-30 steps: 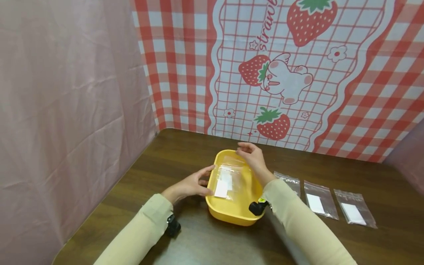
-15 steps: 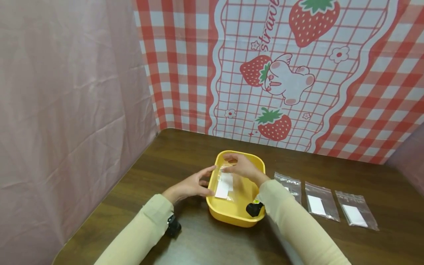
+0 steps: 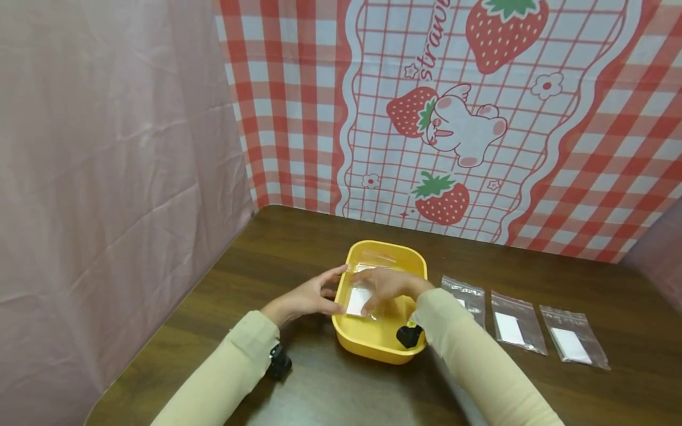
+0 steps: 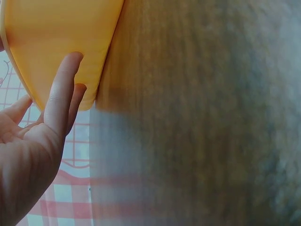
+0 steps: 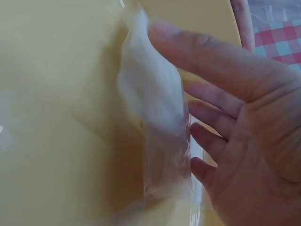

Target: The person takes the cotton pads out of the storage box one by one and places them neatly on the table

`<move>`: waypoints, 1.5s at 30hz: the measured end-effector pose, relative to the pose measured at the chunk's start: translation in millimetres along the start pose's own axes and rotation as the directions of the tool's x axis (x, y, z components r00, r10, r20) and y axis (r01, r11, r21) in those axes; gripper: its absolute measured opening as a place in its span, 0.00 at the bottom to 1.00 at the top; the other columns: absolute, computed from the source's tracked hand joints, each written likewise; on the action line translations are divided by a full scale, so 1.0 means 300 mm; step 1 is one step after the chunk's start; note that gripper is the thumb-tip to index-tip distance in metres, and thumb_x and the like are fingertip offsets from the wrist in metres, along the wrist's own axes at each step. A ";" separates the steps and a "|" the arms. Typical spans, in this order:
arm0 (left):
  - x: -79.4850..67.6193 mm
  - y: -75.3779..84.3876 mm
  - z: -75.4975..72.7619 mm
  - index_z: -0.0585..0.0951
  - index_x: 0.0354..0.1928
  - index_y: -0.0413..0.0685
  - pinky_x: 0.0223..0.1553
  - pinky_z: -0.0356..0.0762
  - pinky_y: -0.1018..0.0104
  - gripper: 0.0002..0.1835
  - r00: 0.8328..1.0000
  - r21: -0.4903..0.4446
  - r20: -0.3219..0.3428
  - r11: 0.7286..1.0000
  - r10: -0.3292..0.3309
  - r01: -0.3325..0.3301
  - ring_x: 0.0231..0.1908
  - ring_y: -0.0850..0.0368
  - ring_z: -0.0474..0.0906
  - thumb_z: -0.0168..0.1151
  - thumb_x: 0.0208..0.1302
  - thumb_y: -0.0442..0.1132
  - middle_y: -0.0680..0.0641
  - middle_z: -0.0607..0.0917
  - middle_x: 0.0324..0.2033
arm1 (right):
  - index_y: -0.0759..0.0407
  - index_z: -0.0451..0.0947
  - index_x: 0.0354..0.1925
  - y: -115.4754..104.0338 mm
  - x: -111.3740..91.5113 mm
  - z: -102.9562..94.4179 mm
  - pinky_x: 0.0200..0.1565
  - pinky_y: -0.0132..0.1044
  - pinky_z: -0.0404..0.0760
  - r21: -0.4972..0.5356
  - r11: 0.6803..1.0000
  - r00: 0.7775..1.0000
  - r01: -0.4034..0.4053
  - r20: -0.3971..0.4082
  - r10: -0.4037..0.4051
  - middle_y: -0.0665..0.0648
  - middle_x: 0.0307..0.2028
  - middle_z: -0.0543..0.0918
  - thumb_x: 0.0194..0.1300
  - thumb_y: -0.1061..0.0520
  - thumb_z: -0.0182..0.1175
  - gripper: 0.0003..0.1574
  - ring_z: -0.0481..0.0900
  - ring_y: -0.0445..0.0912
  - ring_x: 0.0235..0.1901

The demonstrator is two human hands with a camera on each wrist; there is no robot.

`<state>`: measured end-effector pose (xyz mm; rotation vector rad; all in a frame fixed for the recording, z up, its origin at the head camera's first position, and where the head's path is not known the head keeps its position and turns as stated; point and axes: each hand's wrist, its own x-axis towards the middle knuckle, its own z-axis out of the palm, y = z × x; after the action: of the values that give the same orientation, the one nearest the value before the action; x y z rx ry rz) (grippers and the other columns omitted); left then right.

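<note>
A yellow plastic bin [image 3: 373, 354] stands on the table, holding clear zip-lock bags with white contents. My left hand [image 3: 306, 300] rests against its left side, fingers extended; in the left wrist view the fingertips [image 4: 74, 57] touch the outer wall. Inside the bin, my right hand [image 3: 389, 284] grips a zip-lock bag [image 3: 358, 300] with a white piece in it, thumb toward the near end. The right wrist view shows that bag [image 5: 153, 89] blurred and bent between thumb and fingers, the fingertips along one edge.
To the right of the bin, three zip-lock bags lie in a row: one [image 3: 466, 290] partly behind the right sleeve, a middle bag [image 3: 508, 329] and a far right bag [image 3: 571, 345], with white pieces showing. A strawberry-print cloth [image 3: 298, 118] hangs behind the table [image 3: 319, 390].
My right hand has moved from the bin's far right rim leftward and down onto a bag inside, taking hold of it. The left hand has stayed at the bin's left side.
</note>
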<state>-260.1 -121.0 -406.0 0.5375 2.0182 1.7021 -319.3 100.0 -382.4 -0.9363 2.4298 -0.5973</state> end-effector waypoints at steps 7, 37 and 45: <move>0.005 0.001 0.000 0.52 0.72 0.51 0.41 0.78 0.60 0.48 1.000 -0.011 -0.012 1.000 -0.024 0.024 0.56 0.42 0.68 0.65 0.52 0.27 0.36 0.55 0.66 | 0.55 0.64 0.65 0.005 -0.010 0.002 0.61 0.45 0.57 0.070 0.997 0.995 -0.027 0.097 0.020 0.56 0.68 0.58 0.41 0.53 0.76 0.54 0.59 0.49 0.60; -0.001 0.007 0.009 0.54 0.72 0.55 0.43 0.77 0.59 0.47 0.998 0.012 -0.042 0.999 -0.042 0.043 0.56 0.43 0.68 0.67 0.52 0.29 0.38 0.55 0.66 | 0.62 0.64 0.65 -0.020 -0.059 -0.079 0.59 0.52 0.61 -0.067 0.977 0.976 0.201 -0.071 -0.206 0.62 0.59 0.68 0.49 0.63 0.68 0.45 0.66 0.54 0.55; -0.001 0.002 0.009 0.54 0.72 0.55 0.43 0.77 0.58 0.48 0.998 0.029 -0.041 0.999 -0.039 0.040 0.57 0.41 0.66 0.68 0.50 0.30 0.38 0.56 0.65 | 0.61 0.62 0.66 -0.038 -0.107 -0.077 0.57 0.52 0.65 -0.074 0.986 0.968 0.151 -0.191 -0.162 0.63 0.62 0.68 0.50 0.63 0.66 0.45 0.68 0.53 0.55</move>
<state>-258.4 -118.8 -405.9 0.4736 2.0716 1.6749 -305.3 120.1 -349.3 -1.1512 2.5750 -0.7067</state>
